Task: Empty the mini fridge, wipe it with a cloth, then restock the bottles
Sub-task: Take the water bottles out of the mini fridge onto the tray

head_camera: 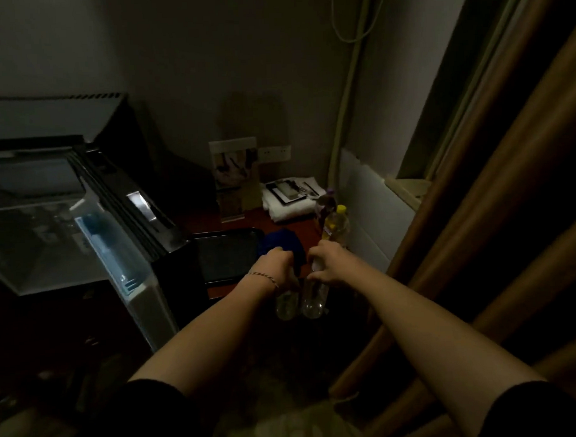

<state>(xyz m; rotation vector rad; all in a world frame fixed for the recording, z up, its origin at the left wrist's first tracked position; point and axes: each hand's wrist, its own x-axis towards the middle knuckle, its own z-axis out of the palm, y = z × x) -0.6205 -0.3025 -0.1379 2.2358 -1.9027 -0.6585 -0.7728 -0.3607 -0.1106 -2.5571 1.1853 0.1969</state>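
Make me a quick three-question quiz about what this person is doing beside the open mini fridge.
1. True or false: the fridge door is shut.
2. What does each hand hold? A) a clear bottle B) a cup C) nothing
3. Fill in: the blue cloth lies next to the dark ____ .

Key
1. False; the door stands open.
2. A; the left hand has its grip on one clear bottle, the right hand on another.
3. Tray. A yellow-capped bottle stands farther back.
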